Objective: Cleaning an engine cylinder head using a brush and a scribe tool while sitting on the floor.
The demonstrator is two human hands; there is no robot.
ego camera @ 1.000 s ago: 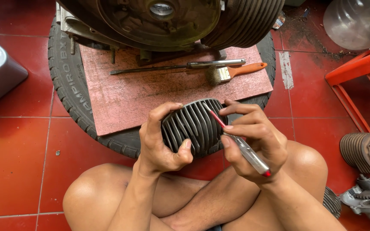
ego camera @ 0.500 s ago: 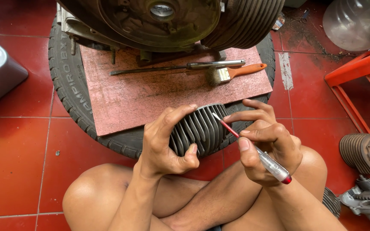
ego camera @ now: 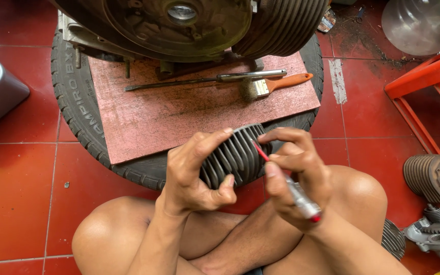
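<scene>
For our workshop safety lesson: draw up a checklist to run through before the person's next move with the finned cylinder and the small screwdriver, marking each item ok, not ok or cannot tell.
1. Finned cylinder gripped firmly by the left hand, thumb below and fingers over the top: ok.
2. Small screwdriver held by the right hand with its red shaft at the fins: ok.
3. Tip seated in a fin gap: cannot tell, it is hidden.
4. Left fingers out of the tip's path: ok, they sit on the other side.
5. Work supported on a surface: not ok, it is held in the air above the lap.
6. Paintbrush and long tool lying on the board: ok.
</scene>
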